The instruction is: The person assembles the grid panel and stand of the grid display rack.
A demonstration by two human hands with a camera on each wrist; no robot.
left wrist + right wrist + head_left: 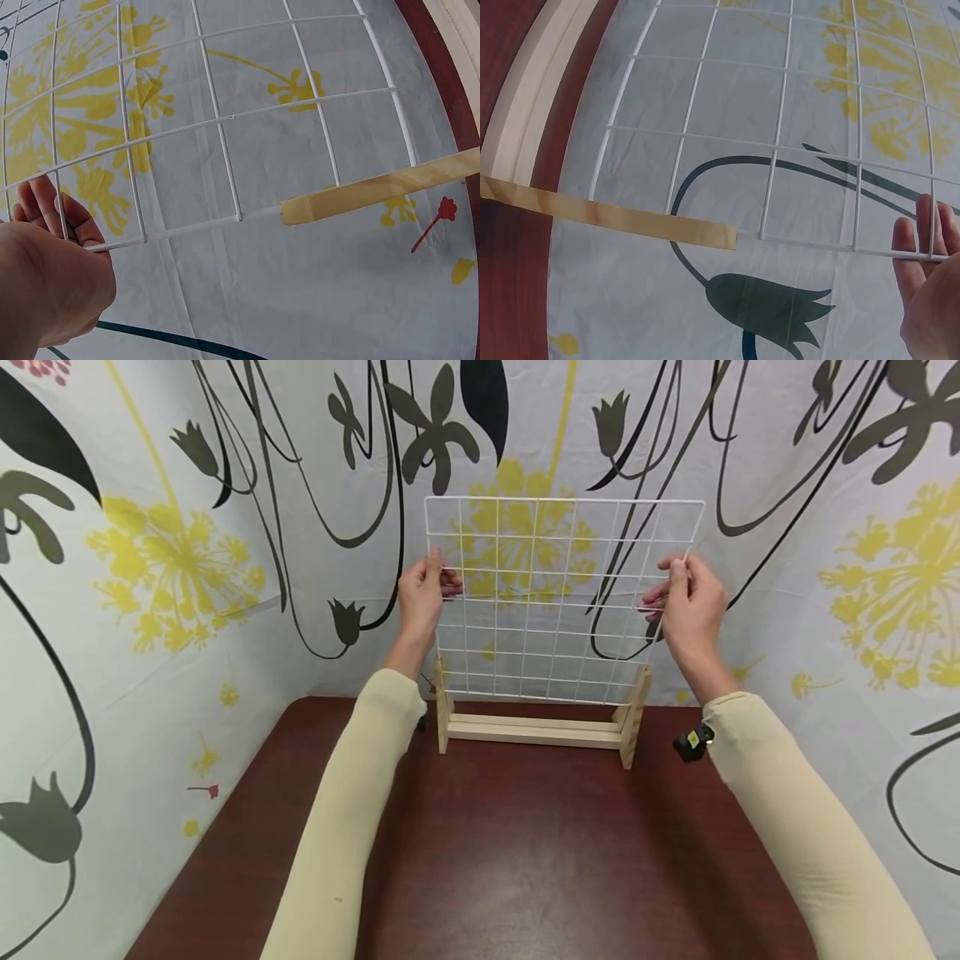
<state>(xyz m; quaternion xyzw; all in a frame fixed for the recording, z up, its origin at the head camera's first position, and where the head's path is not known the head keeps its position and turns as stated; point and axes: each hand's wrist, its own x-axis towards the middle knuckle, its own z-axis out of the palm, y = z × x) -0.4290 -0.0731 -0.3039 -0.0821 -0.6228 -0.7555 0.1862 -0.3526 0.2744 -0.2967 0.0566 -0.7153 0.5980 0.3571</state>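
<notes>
A white wire grid panel [533,573] stands upright, its lower part between the two end posts of a pale wooden stand [536,732]. My left hand [426,593] grips the panel's left side edge, thumb in front and fingers behind the wires. On the opposite side edge my right hand [692,602] holds the panel at about the same height. In the left wrist view, the grid's edge runs from the left hand [56,277] to a wooden post [375,186]. The right wrist view shows the other wooden post [615,214] against the grid's edge, apart from the right hand [934,277].
The stand rests near the back of a dark red-brown table [525,843]. A patterned cloth [315,585] with flowers hangs behind the table and at both sides. A small black device [693,742] sits at the right sleeve's cuff.
</notes>
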